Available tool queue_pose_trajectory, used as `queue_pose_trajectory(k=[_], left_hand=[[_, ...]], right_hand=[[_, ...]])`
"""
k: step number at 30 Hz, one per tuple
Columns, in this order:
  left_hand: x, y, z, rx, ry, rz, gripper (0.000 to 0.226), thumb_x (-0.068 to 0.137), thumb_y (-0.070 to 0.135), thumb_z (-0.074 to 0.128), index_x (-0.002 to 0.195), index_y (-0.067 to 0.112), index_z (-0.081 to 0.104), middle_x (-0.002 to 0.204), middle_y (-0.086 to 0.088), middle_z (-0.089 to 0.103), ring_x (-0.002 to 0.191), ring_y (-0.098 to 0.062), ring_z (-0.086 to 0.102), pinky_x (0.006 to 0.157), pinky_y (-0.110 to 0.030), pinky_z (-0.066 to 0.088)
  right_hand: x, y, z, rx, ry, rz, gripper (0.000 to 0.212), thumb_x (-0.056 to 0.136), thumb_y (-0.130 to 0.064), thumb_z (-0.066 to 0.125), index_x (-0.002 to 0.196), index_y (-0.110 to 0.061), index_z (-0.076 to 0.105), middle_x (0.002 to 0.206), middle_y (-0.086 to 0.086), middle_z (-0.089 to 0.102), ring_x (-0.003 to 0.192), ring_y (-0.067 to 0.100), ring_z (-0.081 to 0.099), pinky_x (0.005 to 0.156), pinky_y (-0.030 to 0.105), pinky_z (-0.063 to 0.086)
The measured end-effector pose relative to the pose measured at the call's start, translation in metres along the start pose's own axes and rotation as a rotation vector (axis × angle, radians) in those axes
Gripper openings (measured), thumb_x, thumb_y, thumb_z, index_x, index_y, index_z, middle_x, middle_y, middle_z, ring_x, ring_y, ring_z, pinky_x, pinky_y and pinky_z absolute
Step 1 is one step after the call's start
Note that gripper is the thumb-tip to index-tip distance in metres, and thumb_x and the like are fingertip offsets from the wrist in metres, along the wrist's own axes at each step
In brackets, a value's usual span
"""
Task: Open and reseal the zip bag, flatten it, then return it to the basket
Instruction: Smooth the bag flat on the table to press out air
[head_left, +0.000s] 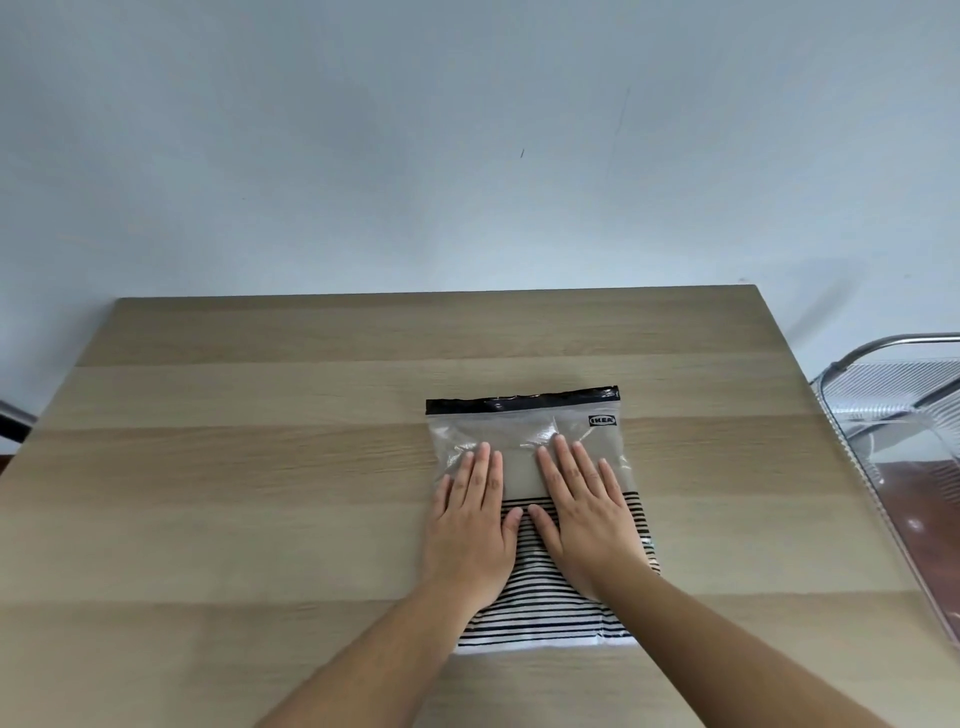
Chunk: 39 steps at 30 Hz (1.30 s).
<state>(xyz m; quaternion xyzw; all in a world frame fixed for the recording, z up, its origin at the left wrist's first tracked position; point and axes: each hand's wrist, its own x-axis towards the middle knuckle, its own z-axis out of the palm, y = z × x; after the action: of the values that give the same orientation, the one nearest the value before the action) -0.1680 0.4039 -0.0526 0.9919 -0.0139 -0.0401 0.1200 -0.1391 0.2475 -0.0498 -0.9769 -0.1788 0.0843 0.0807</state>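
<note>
1. Pressing down with straight fingers, our left hand (470, 512) and right hand (584, 506) lie flat on the clear plastic zip bag with black stripes across its near half (540, 613); neither hand grasps anything, and the thumbs nearly touch
2. We judge the palms sit side by side so they can squeeze air out and smooth the film, which makes this the flattening step; wrinkles show just ahead of the fingertips, below the black seal strip (522, 400) at the far edge
3. The bag rests on the pale wooden table (260, 467), right of centre and apart from the basket
4. The transparent ribbed plastic basket with a metal handle (893, 384) sits at the table's right edge, ready for the return; the frame cuts it off, so its inside is hard to make out
5. We cannot tell whether the seal is fully closed, and our palms hide the bag's middle
</note>
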Motion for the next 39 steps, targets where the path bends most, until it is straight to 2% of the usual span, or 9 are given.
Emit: queue_pose_trajectory(k=[13,19,26,29,32,35,37,39], left_hand=[[0.002,-0.001,0.003,0.017,-0.036,-0.006,0.062,0.095,0.046,0.012,0.14,0.023,-0.024,0.152,0.006,-0.026,0.139,-0.011,-0.025,0.113,-0.034,-0.014],[0.002,-0.005,0.0,0.019,-0.056,-0.032,0.068,0.094,0.053,0.012,0.142,0.02,-0.023,0.151,0.004,-0.027,0.139,-0.012,-0.025,0.113,-0.033,-0.014],[-0.005,-0.037,-0.008,0.048,-0.102,-0.131,0.069,0.093,0.053,0.009,0.139,0.016,-0.026,0.151,-0.002,-0.028,0.137,-0.014,-0.027,0.113,-0.033,-0.013],[-0.011,-0.048,-0.016,0.039,-0.13,-0.161,0.066,0.096,0.049,0.013,0.141,0.015,-0.023,0.155,-0.003,-0.022,0.141,-0.014,-0.021,0.115,-0.033,-0.009],[-0.02,-0.043,-0.025,-0.024,-0.097,-0.159,0.067,0.096,0.048,0.016,0.142,0.014,-0.02,0.155,-0.004,-0.021,0.143,-0.016,-0.017,0.116,-0.031,-0.008],[-0.037,-0.021,-0.03,-0.104,-0.032,-0.071,0.066,0.095,0.05,0.015,0.139,0.018,-0.022,0.151,0.0,-0.024,0.14,-0.012,-0.02,0.114,-0.028,-0.009],[-0.052,-0.003,-0.027,-0.14,-0.018,-0.005,0.063,0.096,0.047,0.018,0.141,0.019,-0.017,0.153,0.002,-0.017,0.139,-0.009,-0.019,0.113,-0.026,-0.009],[-0.067,0.013,-0.023,-0.117,-0.02,0.047,0.065,0.096,0.041,0.031,0.147,0.013,0.004,0.157,-0.003,0.004,0.143,-0.013,-0.001,0.116,-0.03,0.001]], right_hand=[[0.003,0.001,0.002,0.015,-0.033,-0.012,0.066,0.088,-0.058,-0.002,0.143,-0.028,-0.024,0.155,-0.005,-0.024,0.141,0.013,-0.027,0.117,0.036,-0.013],[0.002,0.003,0.001,0.019,-0.05,0.0,0.068,0.091,-0.058,0.008,0.141,-0.026,-0.025,0.155,-0.004,-0.023,0.141,0.012,-0.026,0.116,0.034,-0.014],[-0.008,0.035,-0.006,-0.027,-0.086,0.134,0.081,0.084,-0.068,0.0,0.144,-0.019,-0.022,0.154,0.001,-0.025,0.142,0.016,-0.024,0.116,0.036,-0.012],[-0.015,0.052,-0.015,-0.006,-0.101,0.215,0.075,0.091,-0.061,0.011,0.144,-0.018,-0.019,0.157,0.001,-0.018,0.143,0.015,-0.02,0.116,0.035,-0.011],[-0.021,0.048,-0.025,0.085,-0.072,0.242,0.071,0.094,-0.055,0.018,0.147,-0.018,-0.014,0.159,0.0,-0.012,0.144,0.013,-0.016,0.117,0.035,-0.008],[-0.034,0.022,-0.028,0.147,-0.053,0.161,0.071,0.093,-0.057,0.015,0.145,-0.022,-0.016,0.156,-0.004,-0.017,0.141,0.011,-0.019,0.115,0.033,-0.011],[-0.046,0.0,-0.022,0.151,-0.064,0.093,0.07,0.091,-0.058,0.011,0.142,-0.024,-0.022,0.153,-0.006,-0.022,0.14,0.01,-0.022,0.114,0.032,-0.012],[-0.055,-0.016,-0.014,0.149,-0.059,0.053,0.067,0.092,-0.056,0.011,0.141,-0.023,-0.022,0.153,-0.008,-0.021,0.139,0.008,-0.024,0.114,0.031,-0.013]])
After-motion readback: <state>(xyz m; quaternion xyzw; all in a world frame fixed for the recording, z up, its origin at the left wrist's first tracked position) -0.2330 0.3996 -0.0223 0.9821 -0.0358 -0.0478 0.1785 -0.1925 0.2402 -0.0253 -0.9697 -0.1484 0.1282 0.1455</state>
